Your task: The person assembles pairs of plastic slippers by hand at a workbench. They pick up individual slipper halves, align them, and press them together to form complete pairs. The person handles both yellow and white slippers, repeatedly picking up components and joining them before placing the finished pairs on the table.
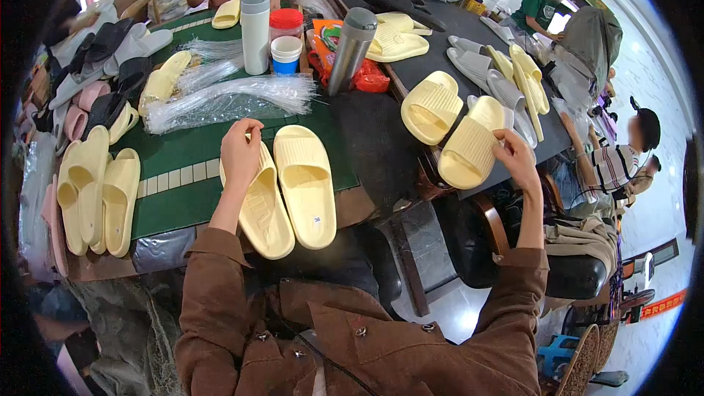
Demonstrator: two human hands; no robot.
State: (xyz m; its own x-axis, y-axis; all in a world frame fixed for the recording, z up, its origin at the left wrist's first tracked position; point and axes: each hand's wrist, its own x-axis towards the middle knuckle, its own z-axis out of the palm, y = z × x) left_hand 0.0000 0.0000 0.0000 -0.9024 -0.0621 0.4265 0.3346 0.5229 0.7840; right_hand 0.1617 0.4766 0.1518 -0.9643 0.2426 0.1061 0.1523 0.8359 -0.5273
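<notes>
A pair of pale yellow slippers lies side by side on the green table, directly before me. My left hand is over the left slipper's strap, its fingers curled together; whether anything sits between them is hidden. To the right, my right hand pinches the edge of another yellow slipper by its ribbed strap. That slipper is at the near edge of the dark table, with a matching slipper just left of it. Behind the pair are bundles of clear plastic strips.
Upright yellow slippers stand at the left. At the back are a white bottle, a steel flask, a paper cup and a red-lidded jar. Grey slippers lie on the dark table. Other people sit around.
</notes>
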